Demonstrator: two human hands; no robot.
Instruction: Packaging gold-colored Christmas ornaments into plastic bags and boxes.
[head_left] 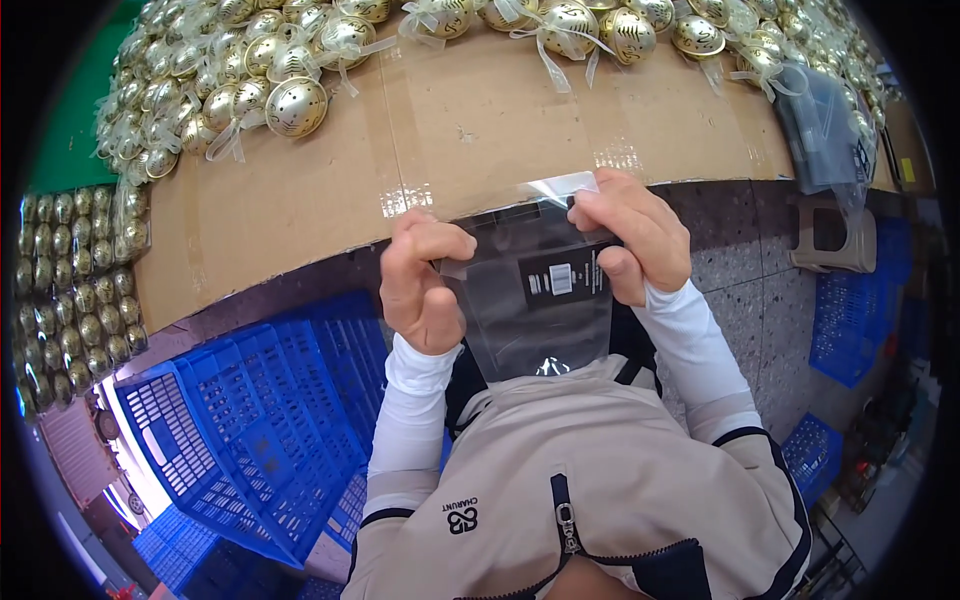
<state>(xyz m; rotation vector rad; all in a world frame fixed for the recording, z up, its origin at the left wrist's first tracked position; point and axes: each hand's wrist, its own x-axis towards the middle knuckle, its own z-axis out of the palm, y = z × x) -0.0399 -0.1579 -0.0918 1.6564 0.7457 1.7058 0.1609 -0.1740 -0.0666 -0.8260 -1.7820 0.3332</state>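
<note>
Between my two hands is a clear plastic box (535, 325) with a black printed label on its side, held over the near edge of the table. My left hand (425, 280) pinches its upper left corner with curled fingers. At the upper right corner my right hand (638, 235) grips the plastic, thumb toward me and fingers on the bent flap. Light glints off the raised flap. Beyond the hands, several gold bell-shaped ornaments (297, 107) with sheer ribbons are heaped along the far side of the table.
Brown cardboard (480, 120) covers the table. Packed gold ornaments (75, 240) stand at the left edge. Blue plastic crates (260, 420) are stacked at my left. A bundle of clear plastic packaging (825, 130) lies at the table's right end, above a beige stool (855, 245).
</note>
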